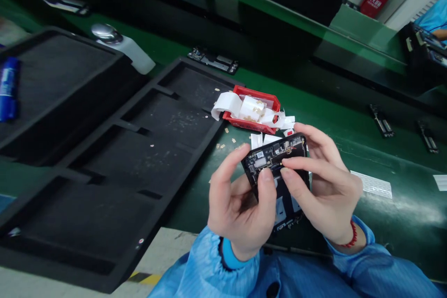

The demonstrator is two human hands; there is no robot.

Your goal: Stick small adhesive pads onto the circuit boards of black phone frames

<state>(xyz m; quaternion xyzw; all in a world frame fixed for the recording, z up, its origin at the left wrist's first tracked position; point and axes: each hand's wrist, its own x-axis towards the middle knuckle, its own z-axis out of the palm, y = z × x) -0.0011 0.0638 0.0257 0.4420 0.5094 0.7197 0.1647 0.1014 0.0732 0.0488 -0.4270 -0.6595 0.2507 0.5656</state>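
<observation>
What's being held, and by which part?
An opened smartphone, by its left side, in the left hand. Whether the right hand pinches anything over the circuit board, I cannot tell.

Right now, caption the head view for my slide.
Left hand holds an open phone, right hand at its board, near a red bin.

Two sets of my fingers (pixel 267 193) meet on one opened phone (pixel 285 193); across the desk (pixel 335 102) lie four more device parts (pixel 382 121), two at right, two far. Also counted: one red bin (pixel 246 124), one blue marker (pixel 9 88) at left, two black trays (pixel 63 63), two pale strips (pixel 375 185) at right.
</observation>
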